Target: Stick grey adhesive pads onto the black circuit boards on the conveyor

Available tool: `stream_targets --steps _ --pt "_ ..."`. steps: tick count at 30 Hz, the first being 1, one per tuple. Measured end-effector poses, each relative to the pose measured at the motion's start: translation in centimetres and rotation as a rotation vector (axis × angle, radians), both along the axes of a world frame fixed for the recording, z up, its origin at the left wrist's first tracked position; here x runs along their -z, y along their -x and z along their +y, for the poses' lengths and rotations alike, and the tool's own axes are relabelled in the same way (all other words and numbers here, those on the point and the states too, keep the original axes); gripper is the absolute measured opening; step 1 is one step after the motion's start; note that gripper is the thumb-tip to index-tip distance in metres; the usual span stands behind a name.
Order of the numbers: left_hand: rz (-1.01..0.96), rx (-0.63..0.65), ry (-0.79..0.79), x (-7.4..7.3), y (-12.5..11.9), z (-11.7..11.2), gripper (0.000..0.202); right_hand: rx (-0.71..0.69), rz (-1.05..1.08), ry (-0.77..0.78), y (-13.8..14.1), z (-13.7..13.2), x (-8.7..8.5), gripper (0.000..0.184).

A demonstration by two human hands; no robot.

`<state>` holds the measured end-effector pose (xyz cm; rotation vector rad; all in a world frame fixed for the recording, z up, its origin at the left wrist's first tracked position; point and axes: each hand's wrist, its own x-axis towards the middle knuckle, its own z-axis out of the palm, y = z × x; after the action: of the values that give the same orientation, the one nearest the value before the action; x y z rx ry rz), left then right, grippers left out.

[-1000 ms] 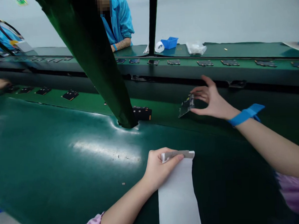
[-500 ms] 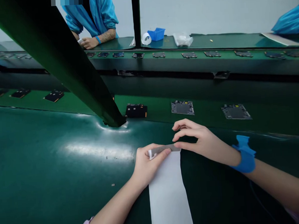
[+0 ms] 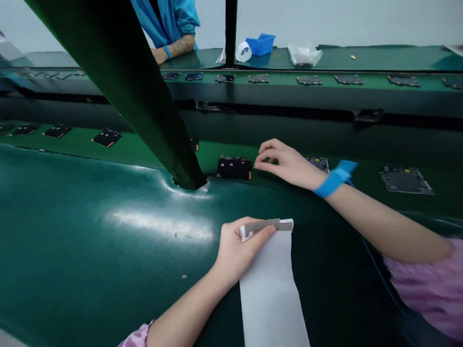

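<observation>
My left hand (image 3: pixel 237 250) is closed on the top end of a white paper strip (image 3: pixel 271 295), thumb pressed on a grey strip (image 3: pixel 271 225) lying across that end. My right hand (image 3: pixel 287 163), with a blue wrist strap (image 3: pixel 334 177), reaches over the green belt (image 3: pixel 145 152). Its fingers are pinched together just right of a black circuit board (image 3: pixel 234 168); what they hold, if anything, is too small to see. A grey board (image 3: pixel 321 162) is partly hidden behind my right wrist.
A slanted green post (image 3: pixel 134 85) meets the mat (image 3: pixel 83 243) left of the black board. Another grey board (image 3: pixel 405 179) lies to the right, dark boards (image 3: pixel 106 137) to the left. Across the far belt are a person in blue (image 3: pixel 169 21), a blue bin (image 3: pixel 261 43) and a tape roll (image 3: pixel 243 51).
My right hand put a board down on the belt, came back to touch the grey strip, then moved up and left to the black board. My left hand kept its hold on the paper.
</observation>
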<state>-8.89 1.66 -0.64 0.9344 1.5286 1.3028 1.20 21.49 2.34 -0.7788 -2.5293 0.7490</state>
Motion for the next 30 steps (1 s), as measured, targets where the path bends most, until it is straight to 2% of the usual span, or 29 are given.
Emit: stream_targets --steps 3,6,15,24,27,30 --pt "-0.003 0.006 -0.007 0.1 0.0 -0.1 0.015 -0.032 -0.053 0.029 2.5 3.6 1.8 0.019" --pt "-0.007 0.018 -0.018 -0.1 -0.2 -0.1 0.013 -0.066 -0.106 0.046 3.0 5.0 2.5 0.019" --pt "-0.015 0.041 -0.021 -0.2 -0.1 -0.1 0.012 -0.098 -0.161 0.063 1.4 5.7 2.6 0.024" --pt "-0.007 0.036 -0.028 -0.1 0.0 0.0 0.010 -0.158 -0.229 0.005 0.1 6.8 2.9 0.029" --pt "-0.015 0.037 -0.032 -0.2 0.0 0.0 0.009 -0.119 -0.216 0.047 -0.5 6.7 3.1 0.031" --pt "-0.010 0.038 -0.032 -0.2 0.0 -0.1 0.009 0.010 -0.148 0.181 -1.2 6.4 2.9 0.046"
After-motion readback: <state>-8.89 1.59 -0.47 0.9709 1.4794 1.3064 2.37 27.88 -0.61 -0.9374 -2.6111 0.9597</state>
